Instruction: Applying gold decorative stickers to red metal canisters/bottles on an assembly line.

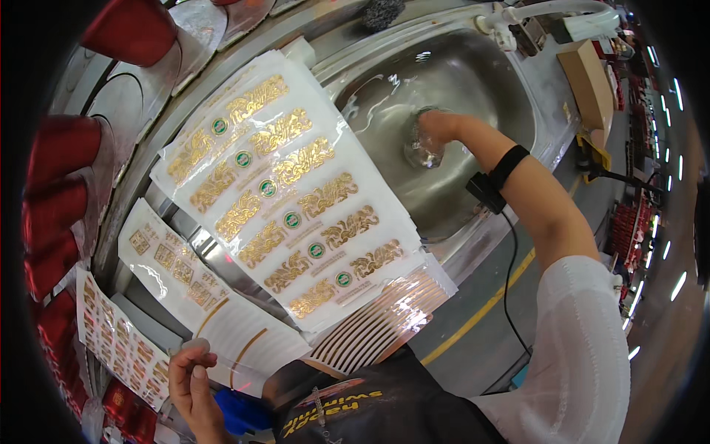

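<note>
My right hand (438, 127) reaches down into the water of a steel sink (510, 96). Ripples and glare around the fingertips hide whether they hold anything. A black wrist strap with a small box and cable circles that forearm. My left hand (194, 381) is raised at the lower left with its fingers curled and the thumb close to them; what it may hold cannot be made out. Nearest to it lie a sheet of small brown-gold prints (122, 344) and a white sheet with gold bands (259, 337). A large sheet of gold ornaments with green round emblems (285, 200) overlaps the sink's left side.
Glossy red vessels (66, 152) stand along the left on round metal plates (122, 103). A striped sheet (377, 314) lies by the sink's near edge. A tap (503, 33), a dark scrubber (382, 13) and a cardboard box (588, 81) border the sink.
</note>
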Tool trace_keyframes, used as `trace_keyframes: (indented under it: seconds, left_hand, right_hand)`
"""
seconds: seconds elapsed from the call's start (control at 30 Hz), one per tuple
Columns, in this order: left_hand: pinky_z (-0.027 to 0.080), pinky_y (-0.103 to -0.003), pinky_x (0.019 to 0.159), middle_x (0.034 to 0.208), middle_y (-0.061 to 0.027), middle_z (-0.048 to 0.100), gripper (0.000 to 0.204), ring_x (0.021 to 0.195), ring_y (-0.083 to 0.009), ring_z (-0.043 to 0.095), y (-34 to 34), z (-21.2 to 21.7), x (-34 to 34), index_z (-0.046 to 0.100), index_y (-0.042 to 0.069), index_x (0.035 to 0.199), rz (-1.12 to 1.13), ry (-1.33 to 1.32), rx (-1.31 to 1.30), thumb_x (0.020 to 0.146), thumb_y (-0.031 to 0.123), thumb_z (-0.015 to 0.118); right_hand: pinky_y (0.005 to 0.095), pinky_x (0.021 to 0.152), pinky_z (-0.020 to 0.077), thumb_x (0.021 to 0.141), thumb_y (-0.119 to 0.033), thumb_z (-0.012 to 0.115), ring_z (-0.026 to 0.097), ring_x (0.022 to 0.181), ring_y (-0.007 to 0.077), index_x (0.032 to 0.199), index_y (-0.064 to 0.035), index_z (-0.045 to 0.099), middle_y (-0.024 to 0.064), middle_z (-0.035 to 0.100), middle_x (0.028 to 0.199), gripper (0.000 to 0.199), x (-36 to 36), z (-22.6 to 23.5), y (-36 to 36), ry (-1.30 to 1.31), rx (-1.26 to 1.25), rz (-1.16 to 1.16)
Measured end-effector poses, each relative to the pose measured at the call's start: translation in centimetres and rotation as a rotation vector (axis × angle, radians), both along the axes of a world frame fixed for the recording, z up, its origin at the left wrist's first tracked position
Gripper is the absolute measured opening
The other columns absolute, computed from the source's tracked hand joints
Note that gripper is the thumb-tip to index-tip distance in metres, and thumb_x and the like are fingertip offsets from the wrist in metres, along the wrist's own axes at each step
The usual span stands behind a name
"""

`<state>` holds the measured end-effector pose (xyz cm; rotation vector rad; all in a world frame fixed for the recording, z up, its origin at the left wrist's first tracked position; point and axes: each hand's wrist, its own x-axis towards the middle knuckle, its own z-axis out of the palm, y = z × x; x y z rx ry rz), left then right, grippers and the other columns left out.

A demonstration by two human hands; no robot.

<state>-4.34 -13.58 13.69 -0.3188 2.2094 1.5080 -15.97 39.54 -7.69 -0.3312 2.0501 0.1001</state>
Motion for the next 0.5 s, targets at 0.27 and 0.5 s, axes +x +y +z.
trace_keyframes:
  seconds: [0.27,0.5]
  left_hand:
    - [0.045,-0.032,0.082,0.105,-0.0128,0.055,0.032,0.089,-0.02,0.057,-0.3,-1.1,0.0,0.05,-0.003,0.113,0.182,-0.111,0.326,0.088,0.017,0.048]
    - [0.047,-0.035,0.087,0.116,-0.0152,0.054,0.045,0.101,-0.0257,0.057,-1.7,-0.7,0.7,0.038,-0.001,0.129,0.499,-0.244,0.794,0.095,0.029,0.039]
  right_hand:
    - [0.0433,0.084,0.0451,0.074,-0.018,0.058,0.057,0.095,0.0367,0.108,0.0002,0.055,0.0227,0.06,0.101,0.038,-0.1,-1.1,-1.3,0.659,-0.018,-0.168]
    - [0.034,0.084,0.0442,0.079,-0.016,0.061,0.057,0.1,0.0299,0.107,-0.0021,0.06,0.0168,0.06,0.105,0.031,2.4,7.2,-2.7,0.693,-0.296,-0.24]
